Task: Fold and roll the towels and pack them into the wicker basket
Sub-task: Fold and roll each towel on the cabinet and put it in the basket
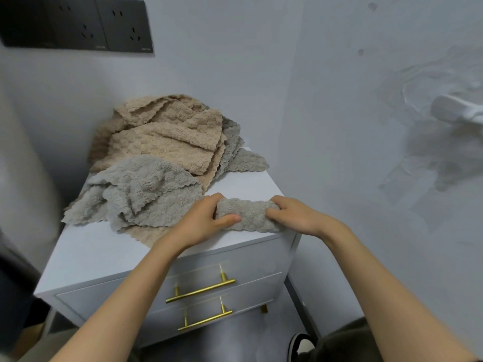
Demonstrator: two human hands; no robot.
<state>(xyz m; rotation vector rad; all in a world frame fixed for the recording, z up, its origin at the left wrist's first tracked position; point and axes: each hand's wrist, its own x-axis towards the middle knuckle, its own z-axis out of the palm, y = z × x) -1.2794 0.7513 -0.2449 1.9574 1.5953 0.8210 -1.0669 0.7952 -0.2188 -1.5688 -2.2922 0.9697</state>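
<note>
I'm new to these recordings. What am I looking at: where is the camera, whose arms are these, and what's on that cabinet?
No machine here: a person works with bare hands. The single picture comes from a wide-angle camera worn on the head, looking forward and down, so the arms enter from below. The left hand and right hand each grip one end of a rolled grey towel lying at the front edge of a white cabinet with brass drawer handles. Behind it and to the left lies a loose pile of beige towels and grey towels, not yet rolled. The wicker basket is not in view.
</note>
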